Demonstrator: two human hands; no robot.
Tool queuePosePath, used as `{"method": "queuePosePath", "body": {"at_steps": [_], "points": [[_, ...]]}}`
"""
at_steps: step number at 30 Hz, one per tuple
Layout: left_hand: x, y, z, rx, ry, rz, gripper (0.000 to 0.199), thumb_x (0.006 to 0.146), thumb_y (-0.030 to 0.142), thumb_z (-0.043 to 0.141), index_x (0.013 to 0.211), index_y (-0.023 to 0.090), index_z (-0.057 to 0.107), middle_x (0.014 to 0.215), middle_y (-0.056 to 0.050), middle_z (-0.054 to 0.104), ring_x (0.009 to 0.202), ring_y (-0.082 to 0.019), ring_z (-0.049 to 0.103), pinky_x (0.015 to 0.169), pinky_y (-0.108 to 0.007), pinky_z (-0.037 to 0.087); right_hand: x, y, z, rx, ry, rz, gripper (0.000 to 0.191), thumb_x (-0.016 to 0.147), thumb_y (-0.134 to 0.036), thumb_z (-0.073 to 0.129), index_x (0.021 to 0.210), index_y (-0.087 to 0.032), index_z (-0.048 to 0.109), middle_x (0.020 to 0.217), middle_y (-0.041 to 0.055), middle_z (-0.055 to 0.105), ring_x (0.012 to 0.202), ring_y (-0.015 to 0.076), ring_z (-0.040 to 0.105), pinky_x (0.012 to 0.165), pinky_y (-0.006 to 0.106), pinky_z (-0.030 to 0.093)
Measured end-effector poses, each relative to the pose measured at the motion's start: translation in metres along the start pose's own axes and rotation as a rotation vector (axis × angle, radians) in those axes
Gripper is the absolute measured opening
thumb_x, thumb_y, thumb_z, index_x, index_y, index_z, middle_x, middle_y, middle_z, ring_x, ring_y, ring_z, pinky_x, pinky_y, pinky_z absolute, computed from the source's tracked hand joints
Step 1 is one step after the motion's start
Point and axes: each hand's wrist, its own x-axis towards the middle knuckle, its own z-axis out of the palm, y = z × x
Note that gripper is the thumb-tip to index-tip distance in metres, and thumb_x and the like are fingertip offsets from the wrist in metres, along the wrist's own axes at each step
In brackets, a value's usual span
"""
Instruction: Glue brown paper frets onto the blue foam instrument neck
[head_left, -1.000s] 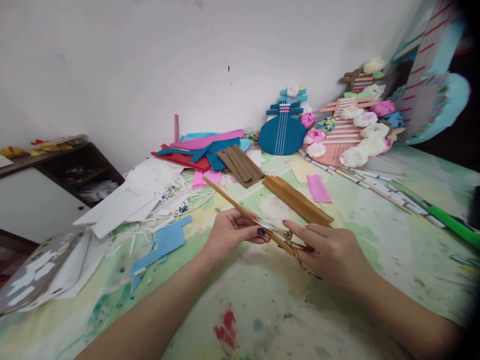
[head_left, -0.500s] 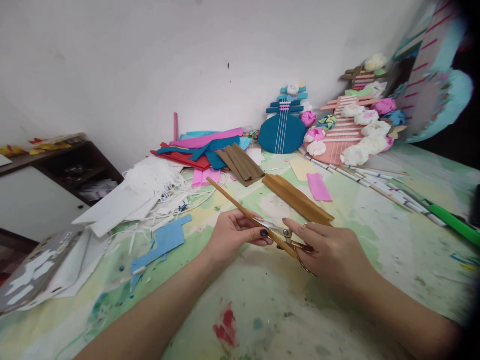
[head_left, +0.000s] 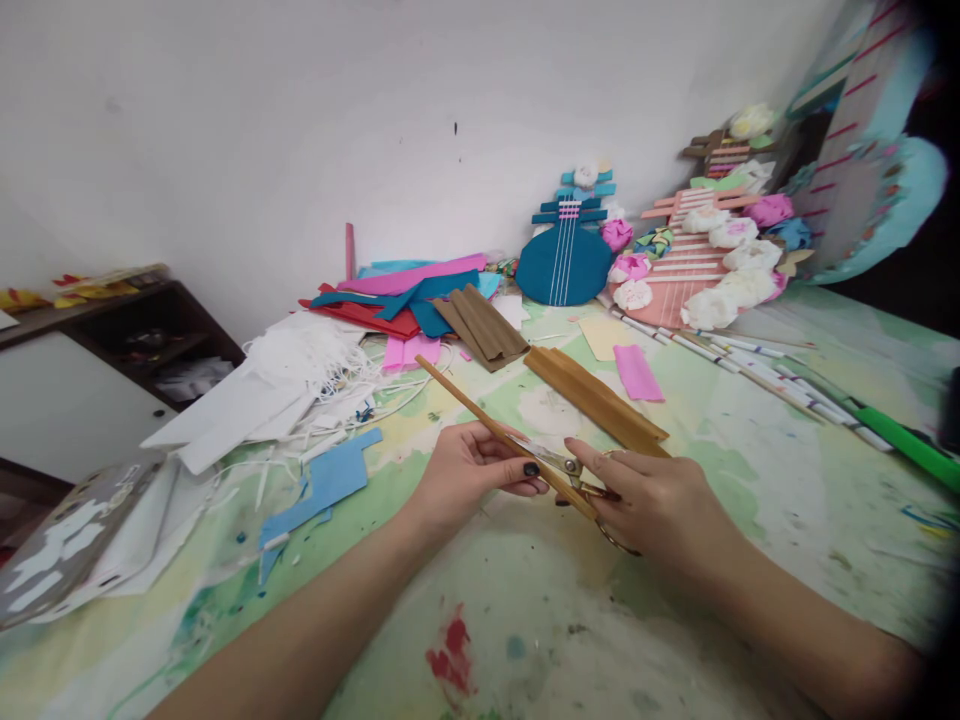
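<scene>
Between thumb and fingers, my left hand (head_left: pixel 480 465) pinches a long, narrow strip of mustard-brown crepe paper (head_left: pixel 457 392), which slants from upper left to lower right. My right hand (head_left: pixel 660 500) grips a pair of scissors (head_left: pixel 573 467) with gold-coloured handles. The blades lie along the strip and reach toward my left fingertips; part of them is hidden by paper and fingers. Just beyond my hands a wider folded piece of mustard crepe paper (head_left: pixel 596 400) rests on the table, beside a darker brown folded piece (head_left: pixel 484 328).
A blue paper offcut (head_left: pixel 330 485) and a heap of white paper scraps (head_left: pixel 300 365) lie left. Coloured crepe sheets (head_left: pixel 405 300) are piled at the wall. A blue lute-shaped craft (head_left: pixel 564 265) and a pink flowered one (head_left: pixel 675 275) stand behind. A green cutter (head_left: pixel 907 445) lies right.
Both hands keep nearly the same place, with the scissors and strip almost unmoved. The camera view has shifted very slightly.
</scene>
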Motion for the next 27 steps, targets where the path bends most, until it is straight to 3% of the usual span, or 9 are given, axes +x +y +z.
{"method": "queuePosePath", "body": {"at_steps": [6,20,27], "points": [[-0.0004,0.0011,0.0002,0.012,0.0,-0.001,0.024,0.065,0.021,0.078,0.083,0.009,0.067,0.072,-0.007,0.073,0.063,-0.018,0.07,0.059,-0.023,0.058,0.0045,-0.0017,-0.005,-0.033,0.016,0.003,0.032,0.084,-0.016,0.043,0.105,-0.016,0.068,0.061,0.001,0.063,0.046,0.0137,0.057,0.042,0.026,0.032],[0.0001,0.0029,-0.0026,0.093,-0.078,-0.09,0.026,0.066,0.021,0.077,0.087,0.009,0.068,0.074,-0.008,0.072,0.064,-0.016,0.069,0.06,-0.022,0.056,0.0027,0.003,-0.0014,0.002,0.041,0.008,0.029,0.089,-0.037,0.055,0.101,-0.014,0.068,0.058,0.0,0.063,0.047,0.0108,0.056,0.043,0.024,0.032],[-0.0019,0.0045,-0.0007,0.096,-0.113,-0.125,0.023,0.066,0.022,0.076,0.083,0.01,0.068,0.07,-0.006,0.07,0.059,-0.014,0.067,0.058,-0.022,0.055,0.0071,0.004,-0.0051,0.078,0.027,0.13,0.035,0.089,-0.045,0.054,0.097,-0.015,0.069,0.054,0.0013,0.063,0.043,0.0109,0.052,0.045,0.023,0.035]]}}
